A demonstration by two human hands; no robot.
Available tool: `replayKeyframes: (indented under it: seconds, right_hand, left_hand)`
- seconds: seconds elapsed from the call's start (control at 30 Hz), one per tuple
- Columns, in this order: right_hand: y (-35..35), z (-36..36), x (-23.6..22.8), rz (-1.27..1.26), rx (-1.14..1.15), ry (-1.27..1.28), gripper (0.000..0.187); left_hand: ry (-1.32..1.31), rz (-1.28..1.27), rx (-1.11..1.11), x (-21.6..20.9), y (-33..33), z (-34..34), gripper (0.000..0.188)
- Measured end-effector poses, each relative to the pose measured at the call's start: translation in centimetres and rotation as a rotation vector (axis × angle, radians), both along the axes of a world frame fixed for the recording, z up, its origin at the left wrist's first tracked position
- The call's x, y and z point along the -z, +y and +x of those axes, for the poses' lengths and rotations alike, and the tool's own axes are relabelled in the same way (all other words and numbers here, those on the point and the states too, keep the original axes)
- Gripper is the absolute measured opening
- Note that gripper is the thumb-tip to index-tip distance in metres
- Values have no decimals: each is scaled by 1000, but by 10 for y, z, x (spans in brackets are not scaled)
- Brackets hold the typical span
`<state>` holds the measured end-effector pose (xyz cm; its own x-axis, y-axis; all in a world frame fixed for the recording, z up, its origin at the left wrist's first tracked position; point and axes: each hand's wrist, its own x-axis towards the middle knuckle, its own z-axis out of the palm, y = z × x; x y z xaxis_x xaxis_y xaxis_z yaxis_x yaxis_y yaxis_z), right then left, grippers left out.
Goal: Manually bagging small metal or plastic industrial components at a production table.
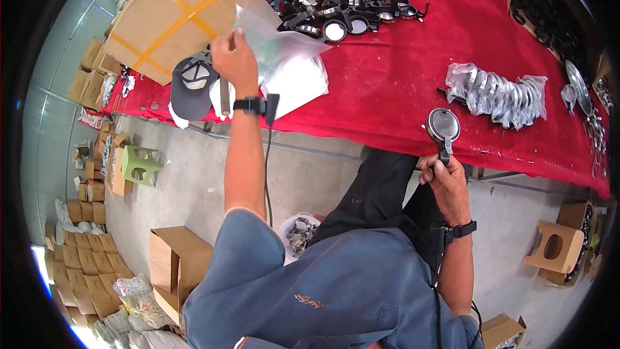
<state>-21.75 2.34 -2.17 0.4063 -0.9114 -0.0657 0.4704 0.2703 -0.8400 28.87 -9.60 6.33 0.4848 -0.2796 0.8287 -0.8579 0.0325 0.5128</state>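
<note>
Round piece (pixel 443 124) — shiny metal | bag (pixel 261 26) — glossy plastic | tablecloth (pixel 381 84): matt cloth

Wall (pixel 55 103): pale blue-green panels, left side.
Floor (pixel 187 161): grey, smooth.
Table (pixel 387 90): red cloth cover.
Green stool (pixel 146 163): left, on floor.
Tan stool (pixel 570 242): right, oval cutout.
Cartons (pixel 90 258): brown, stacked lower left.
Light: bright, even.

On the counter (pixel 387 84), the paper sheets (pixel 300 87) lie near the front edge. Left of the sheets is a cap (pixel 185 100); behind and left of them, a large carton (pixel 171 16). Just left of them, the left hand (pixel 236 58) holds a plastic bag (pixel 274 42), partly over them. A pile of clamps (pixel 334 30) lies behind them, rightward. Well right of them is a wrapped row of discs (pixel 502 98); nearer the person, also right, the right hand (pixel 447 181) holds a handled disc (pixel 444 124).
</note>
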Motion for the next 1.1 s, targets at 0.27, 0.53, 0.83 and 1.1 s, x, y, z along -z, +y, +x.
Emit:
replayKeyframes:
  seconds: [0.27,0.53,0.83,1.1]
  right_hand:
    - [4,2,-2,-6,11,-7,23]
    - [-2,1,0,-7,59,53,26]
    - [-47,46,-34,-120,149,269,43]
    - [-43,45,-29,-75,326,238,37]
  left_hand:
    - [114,48,-111,-7,-52,58,24]
    - [1057,52,958,-22,-29,-35,19]
    - [1346,345,1401,4,26,-194,15]
    - [1238,299,1239,37,61,-281,18]
